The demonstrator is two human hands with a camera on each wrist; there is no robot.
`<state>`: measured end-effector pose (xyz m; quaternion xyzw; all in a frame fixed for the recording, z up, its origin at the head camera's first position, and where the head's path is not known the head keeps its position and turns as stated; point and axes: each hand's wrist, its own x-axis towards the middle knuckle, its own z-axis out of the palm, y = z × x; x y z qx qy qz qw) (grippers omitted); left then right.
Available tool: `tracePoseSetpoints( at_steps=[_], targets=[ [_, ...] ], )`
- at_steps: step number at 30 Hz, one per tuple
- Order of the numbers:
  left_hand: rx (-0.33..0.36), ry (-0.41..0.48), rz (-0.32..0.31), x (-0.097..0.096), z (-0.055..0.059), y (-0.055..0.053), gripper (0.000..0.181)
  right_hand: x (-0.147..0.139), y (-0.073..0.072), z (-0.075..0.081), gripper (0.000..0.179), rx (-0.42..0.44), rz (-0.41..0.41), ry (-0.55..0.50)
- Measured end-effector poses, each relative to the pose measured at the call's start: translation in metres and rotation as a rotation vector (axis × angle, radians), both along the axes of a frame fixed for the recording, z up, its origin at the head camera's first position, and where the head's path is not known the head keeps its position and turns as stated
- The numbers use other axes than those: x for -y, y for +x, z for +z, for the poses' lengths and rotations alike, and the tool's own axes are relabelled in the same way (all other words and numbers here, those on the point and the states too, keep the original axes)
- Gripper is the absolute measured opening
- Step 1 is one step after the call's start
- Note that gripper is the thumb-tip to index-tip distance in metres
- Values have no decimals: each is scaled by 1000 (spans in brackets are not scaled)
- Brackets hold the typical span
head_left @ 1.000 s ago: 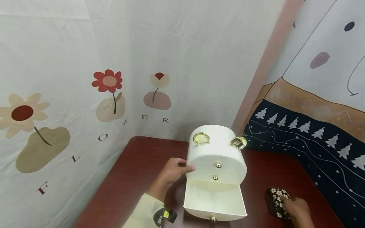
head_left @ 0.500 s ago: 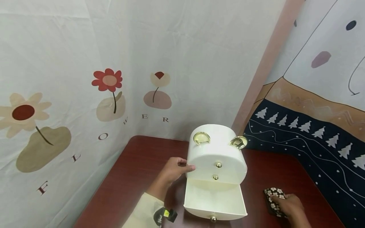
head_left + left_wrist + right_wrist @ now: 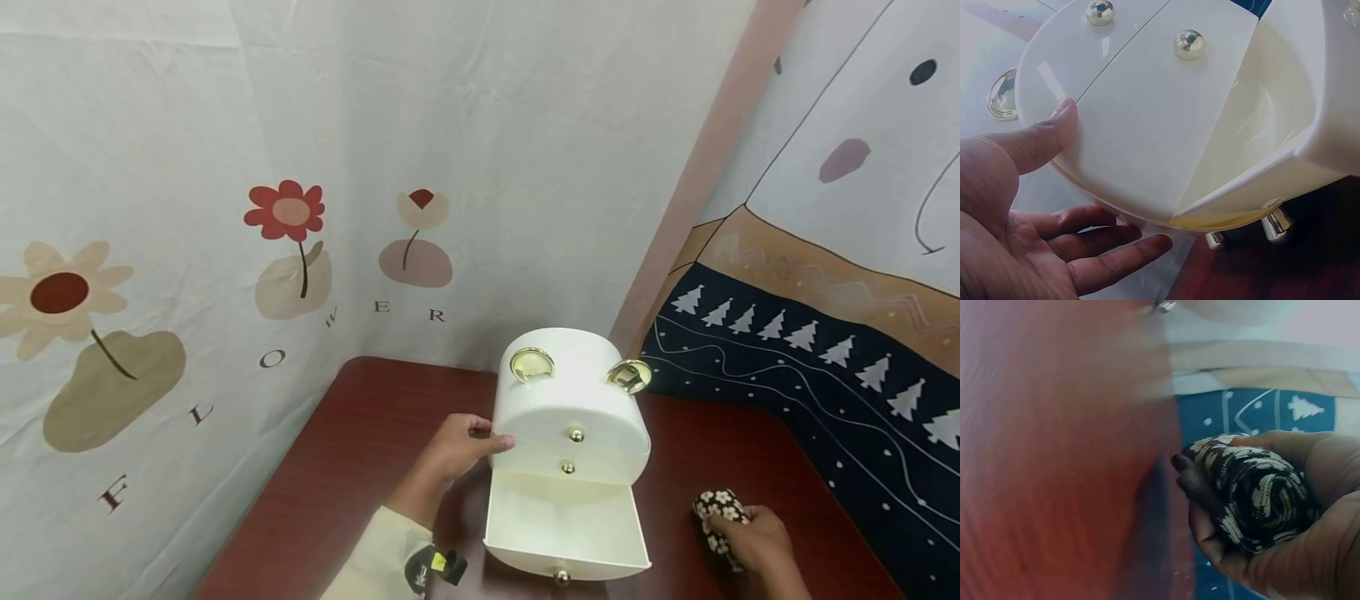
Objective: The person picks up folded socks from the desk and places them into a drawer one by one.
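A white rounded drawer box [image 3: 573, 379] stands on the table, its bottom drawer [image 3: 562, 517] pulled out and nothing visible inside it. My left hand [image 3: 459, 446] rests at the box's left side. In the left wrist view its thumb [image 3: 1054, 134] lies on the front face, while the fairly straight fingers [image 3: 1110, 259] extend along the side, some apart from the wall. At the right, my right hand [image 3: 757, 542] grips a rolled black cloth [image 3: 716, 508] with white flowers. The right wrist view shows the roll's spiral end [image 3: 1266, 500] between thumb and fingers.
Gold round ears [image 3: 628, 377] project from the box top, and gold knobs [image 3: 575, 434] mark its drawers. The dark red table [image 3: 337, 475] meets a flower-printed curtain [image 3: 480, 167] behind and a navy tree-patterned sheet [image 3: 787, 375] at the right.
My right hand has shifted a little left with the rolled cloth, which has turned in the grip. The left hand, the box and its drawer stay where they were.
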<state>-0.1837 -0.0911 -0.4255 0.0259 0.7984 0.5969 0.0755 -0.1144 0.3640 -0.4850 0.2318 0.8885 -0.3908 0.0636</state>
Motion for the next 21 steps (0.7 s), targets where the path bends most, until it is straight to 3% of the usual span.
tracePoseSetpoints(
  at_steps=[4,9,15,18,21],
  targets=[
    [0,7,2,-1,1,1,52,14,4,13,92,-53,-54,-92],
    [-2,0,7,-1,0,0,53,41,12,40,90,-150,-88,-193],
    [0,-10,12,0,-4,-1,56,74,23,68,86,-164,-5,-257],
    [0,-7,12,0,-5,-1,57,90,26,75,79,-163,64,-229],
    [-4,-1,6,0,-4,-1,56,108,28,75,70,-201,113,-273]
  ],
)
